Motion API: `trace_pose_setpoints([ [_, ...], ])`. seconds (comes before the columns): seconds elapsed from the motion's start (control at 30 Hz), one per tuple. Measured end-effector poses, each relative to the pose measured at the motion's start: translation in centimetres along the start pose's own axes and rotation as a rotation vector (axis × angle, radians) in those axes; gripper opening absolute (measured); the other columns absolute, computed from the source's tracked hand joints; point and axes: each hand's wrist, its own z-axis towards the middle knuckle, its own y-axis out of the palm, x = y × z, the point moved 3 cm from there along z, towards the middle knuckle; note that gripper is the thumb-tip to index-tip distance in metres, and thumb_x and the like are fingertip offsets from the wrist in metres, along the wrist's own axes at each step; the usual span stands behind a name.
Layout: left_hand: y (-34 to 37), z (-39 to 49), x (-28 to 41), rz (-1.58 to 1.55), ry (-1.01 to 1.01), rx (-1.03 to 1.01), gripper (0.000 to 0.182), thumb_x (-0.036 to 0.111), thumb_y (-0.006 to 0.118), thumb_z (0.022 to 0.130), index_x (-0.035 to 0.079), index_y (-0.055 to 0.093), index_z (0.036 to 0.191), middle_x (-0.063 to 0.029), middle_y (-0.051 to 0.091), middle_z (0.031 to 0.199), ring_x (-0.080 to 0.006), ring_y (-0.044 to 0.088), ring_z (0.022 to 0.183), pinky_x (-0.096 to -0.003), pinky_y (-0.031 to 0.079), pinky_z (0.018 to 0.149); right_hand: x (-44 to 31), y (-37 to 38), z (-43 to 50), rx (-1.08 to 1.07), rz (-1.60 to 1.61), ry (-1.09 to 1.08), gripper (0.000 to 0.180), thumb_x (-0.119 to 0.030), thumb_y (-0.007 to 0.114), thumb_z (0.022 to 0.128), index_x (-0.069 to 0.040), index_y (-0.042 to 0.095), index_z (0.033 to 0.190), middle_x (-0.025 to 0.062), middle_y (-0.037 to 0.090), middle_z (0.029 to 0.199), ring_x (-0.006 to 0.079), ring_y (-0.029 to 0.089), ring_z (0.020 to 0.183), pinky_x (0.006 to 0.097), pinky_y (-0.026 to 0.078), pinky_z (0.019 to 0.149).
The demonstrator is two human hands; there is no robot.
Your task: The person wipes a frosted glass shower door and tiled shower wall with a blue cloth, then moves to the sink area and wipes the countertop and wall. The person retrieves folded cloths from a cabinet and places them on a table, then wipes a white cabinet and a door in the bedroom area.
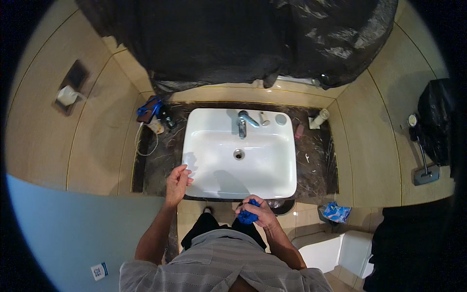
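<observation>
A crumpled blue cloth is bunched in my right hand, just in front of the sink's near edge. My left hand holds nothing; its slightly curled fingers are over the left rim of the white washbasin. Between my hands lies the basin's bowl, with a metal drain in its floor. A chrome faucet stands at the back rim. To its right on the rim are a small pale dispenser and a round grey disc.
Left on the dark marble counter are a small dark bottle, a white cable and a blue strap. A pink item and a pale cylinder sit right. Black plastic sheeting hangs behind. A toilet stands lower right.
</observation>
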Motion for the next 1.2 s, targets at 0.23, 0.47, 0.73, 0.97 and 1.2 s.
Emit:
trace_pose_setpoints([
  [0.23,3.2,3.5,-1.9,0.054,-0.048,-0.213,0.035,0.019,0.061,0.11,-0.002,0.061,0.138,-0.0095,0.074,0.113,-0.0152,0.071,0.085,-0.0292,0.058,0.075,-0.9,0.6,1.6,0.117,-0.083,-0.079,0.026,-0.006,0.074,0.1,-0.011,0.07,0.125,0.0085,0.073,0.104,0.0223,0.074,0.093,0.0384,0.062,0.074],
  [0.47,7.5,5.6,-1.6,0.074,-0.093,-0.501,0.035,0.021,0.062,0.11,-0.001,0.063,0.137,-0.0079,0.074,0.111,-0.0138,0.071,0.089,-0.0297,0.059,0.079,2.3,3.0,1.9,0.342,-0.16,-0.115,0.019,-0.022,0.077,0.102,-0.01,0.073,0.116,0.0032,0.072,0.094,0.0138,0.069,0.082,0.0309,0.059,0.072],
  [0.73,14.5,2.4,0.5,-0.055,-0.296,-0.932,0.051,0.035,0.056,0.113,0.003,0.05,0.152,-0.0118,0.067,0.131,-0.0182,0.07,0.109,-0.0364,0.061,0.086,-0.2,4.6,2.7,0.553,-0.196,-0.294,0.028,-0.026,0.072,0.106,-0.009,0.066,0.127,0.0024,0.07,0.108,0.0121,0.066,0.097,0.0303,0.057,0.085],
  [0.97,23.7,-0.4,-0.9,-0.536,-0.737,-0.756,0.065,0.058,0.042,0.113,0.017,0.037,0.164,-0.0068,0.056,0.143,-0.0245,0.057,0.133,-0.0432,0.053,0.108,-6.9,3.0,2.8,0.495,-1.197,-0.489,0.07,-0.041,0.06,0.105,-0.002,0.038,0.158,0.0295,0.058,0.134,0.0425,0.058,0.122,0.0505,0.044,0.109],
  [1.2,33.6,-1.6,4.8,-0.597,-0.712,-0.912,0.065,0.06,0.035,0.114,0.015,0.037,0.161,-0.0111,0.051,0.152,-0.029,0.054,0.139,-0.0522,0.049,0.112,-16.2,-2.2,-2.5,0.429,-1.353,-0.798,0.069,-0.03,0.074,0.096,-0.004,0.046,0.154,0.0256,0.06,0.137,0.0431,0.057,0.13,0.05,0.042,0.114],
])
